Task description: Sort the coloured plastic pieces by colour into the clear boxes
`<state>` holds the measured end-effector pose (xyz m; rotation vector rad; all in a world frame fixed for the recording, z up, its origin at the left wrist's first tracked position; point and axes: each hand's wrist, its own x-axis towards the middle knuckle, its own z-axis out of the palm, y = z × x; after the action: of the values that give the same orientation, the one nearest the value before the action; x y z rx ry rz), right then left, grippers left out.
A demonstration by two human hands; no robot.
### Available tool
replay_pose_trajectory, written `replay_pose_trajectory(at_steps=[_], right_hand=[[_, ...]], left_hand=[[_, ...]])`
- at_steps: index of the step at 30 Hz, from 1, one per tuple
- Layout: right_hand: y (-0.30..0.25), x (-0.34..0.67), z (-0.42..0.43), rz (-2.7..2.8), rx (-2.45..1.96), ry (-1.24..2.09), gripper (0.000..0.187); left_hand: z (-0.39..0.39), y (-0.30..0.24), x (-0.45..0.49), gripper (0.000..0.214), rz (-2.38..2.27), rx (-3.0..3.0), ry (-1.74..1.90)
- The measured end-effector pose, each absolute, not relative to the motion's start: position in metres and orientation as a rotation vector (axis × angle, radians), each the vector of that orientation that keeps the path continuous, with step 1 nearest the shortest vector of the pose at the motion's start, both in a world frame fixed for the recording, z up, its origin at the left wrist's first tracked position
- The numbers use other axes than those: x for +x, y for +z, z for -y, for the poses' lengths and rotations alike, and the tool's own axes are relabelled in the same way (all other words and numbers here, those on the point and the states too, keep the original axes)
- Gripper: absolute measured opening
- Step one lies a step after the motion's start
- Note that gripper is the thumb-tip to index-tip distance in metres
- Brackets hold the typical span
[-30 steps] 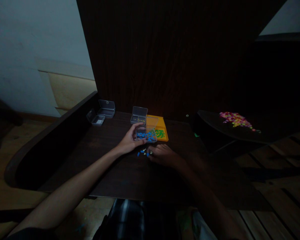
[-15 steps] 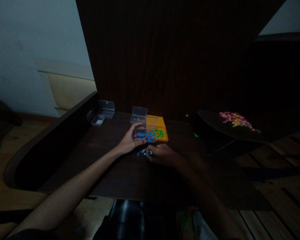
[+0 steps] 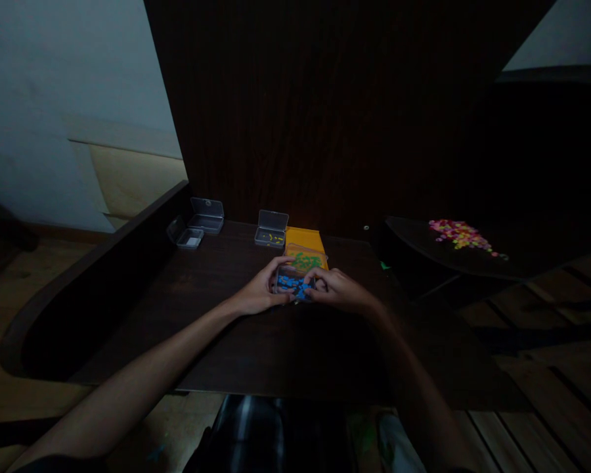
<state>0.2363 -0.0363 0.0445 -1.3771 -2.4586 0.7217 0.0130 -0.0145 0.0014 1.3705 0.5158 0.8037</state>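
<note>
A small clear plastic box of blue pieces (image 3: 291,283) lies on the dark wooden table (image 3: 256,341), pulled close in front of me. My left hand (image 3: 261,292) is curled around the box's left side. My right hand (image 3: 337,289) grips its right side, fingers bent over the edge. Behind the box lies an orange board (image 3: 303,240) with green pieces (image 3: 305,261) on it. The light is dim and the fingertips are hard to make out.
Two more clear boxes with open lids stand at the back: one with yellow pieces (image 3: 270,233), one at the far left (image 3: 197,223). A heap of pink and yellow pieces (image 3: 456,234) lies on a dark surface at the right. A raised dark rail borders the table's left side.
The box of blue pieces has come nearer to me, over the spot where loose blue pieces lay. My right hand left those pieces and now holds the box's right side.
</note>
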Motion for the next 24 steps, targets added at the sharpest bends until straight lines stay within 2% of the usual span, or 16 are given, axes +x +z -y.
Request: replay_pose_trajectory(at_steps=[4,10,19,24], right_hand=[[0.046,0.23,0.035,2.579,-1.532,0.536,0.022],[0.055,0.218,0.043,2.71,-1.72,0.328,0.034],[0.054,0.207,0.044,2.768,-1.783,0.237,0.046],[0.056,0.207,0.044,2.746,-1.831,0.18,0.04]], left_hand=[[0.019,0.001,0.016,0.072,-0.47,1.358,0.771],[0.021,0.0,0.017,0.071,-0.469,1.339,0.789],[0.021,-0.001,0.018,0.073,-0.493,1.369,0.781],[0.021,0.0,0.018,0.072,-0.496,1.345,0.774]])
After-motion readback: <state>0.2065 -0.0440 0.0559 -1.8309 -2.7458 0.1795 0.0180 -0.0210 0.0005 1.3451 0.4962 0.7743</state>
